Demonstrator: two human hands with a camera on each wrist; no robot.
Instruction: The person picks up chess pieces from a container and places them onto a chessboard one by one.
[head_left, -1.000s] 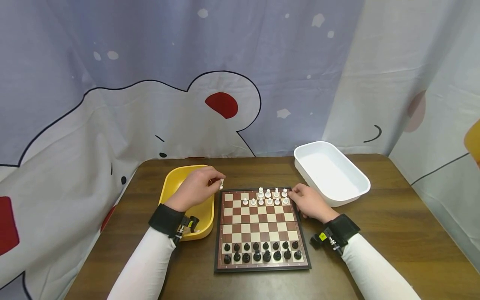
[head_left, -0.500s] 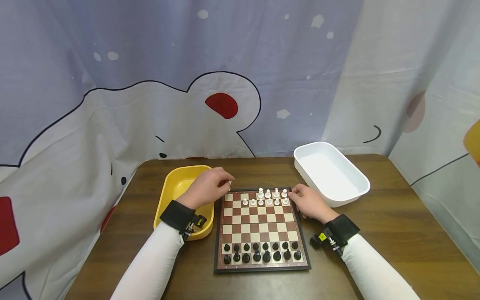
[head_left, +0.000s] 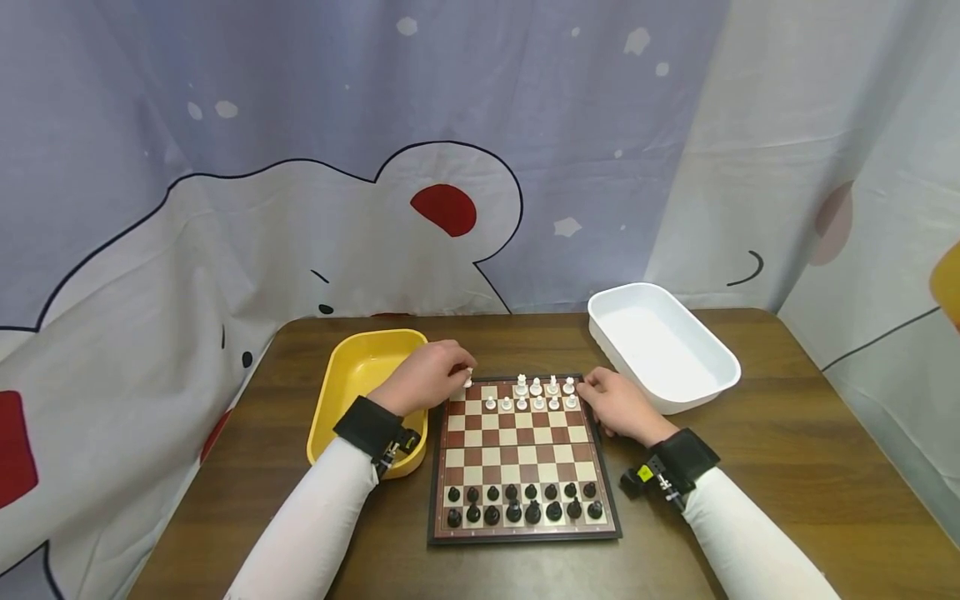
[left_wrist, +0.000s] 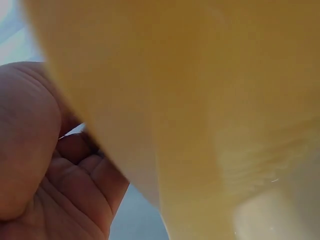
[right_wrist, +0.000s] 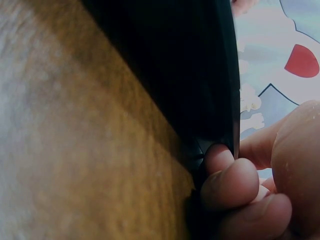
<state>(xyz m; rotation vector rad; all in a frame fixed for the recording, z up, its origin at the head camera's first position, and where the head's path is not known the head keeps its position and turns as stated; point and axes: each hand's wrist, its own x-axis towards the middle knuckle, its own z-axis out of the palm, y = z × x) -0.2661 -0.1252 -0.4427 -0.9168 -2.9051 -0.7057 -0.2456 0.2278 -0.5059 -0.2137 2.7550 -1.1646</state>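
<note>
White piece carried from over tray to board's far-left corner.

White chess piece (head_left: pixel 467 379) pinched in left hand (head_left: pixel 424 379), now over far-left squares of chessboard (head_left: pixel 522 454), at 3 o'clock from yellow tray (head_left: pixel 360 379); one second back, hovering above tray rim, so placement appears close. Right hand (head_left: pixel 617 406) unmoved, fingers curled against board's right edge. Count: white pieces on board about 9, in two far rows; black 16, in two near rows; trays 2, yellow and white tray (head_left: pixel 662 343); table (head_left: pixel 787 467) 1.
</note>
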